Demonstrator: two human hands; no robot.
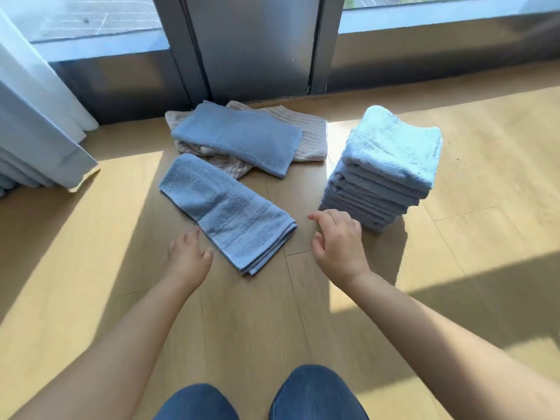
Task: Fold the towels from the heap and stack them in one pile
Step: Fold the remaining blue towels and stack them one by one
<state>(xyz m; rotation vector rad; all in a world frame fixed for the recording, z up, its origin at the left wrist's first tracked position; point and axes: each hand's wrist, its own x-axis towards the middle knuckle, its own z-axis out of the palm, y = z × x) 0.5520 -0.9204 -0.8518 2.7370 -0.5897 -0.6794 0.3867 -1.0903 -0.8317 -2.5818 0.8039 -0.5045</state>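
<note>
A person in blue jeans (315, 392), low over a sunlit pale wooden floor (91, 268), reaches both bare hands toward a long ribbed blue terry towel (227, 212), folded into a narrow strip and lying slantwise between them. The left hand (189, 256) has its fingers loosely curled and holds nothing. Its fingertips are just beside the strip's near long edge; whether they touch the cloth cannot be told. The right hand (336, 241), fingers slack and slightly apart, grips nothing and sits just clear of the strip's layered near end.

Just beyond the right fingers rises the tall pile of folded blue towels (388, 165). Well beyond the left fingers, by the grey metal window frame (254, 47), lie the heap's remnants: a flat blue towel (239, 137) over striped beige towels (309, 137).

The strip appears to need one more fold before stacking. Pinching only the upper layers at the near end would likely let the lower ones slide and skew that fold. The pile, already tall, could topple if the towel lands off-centre or the right wrist knocks its base.
</note>
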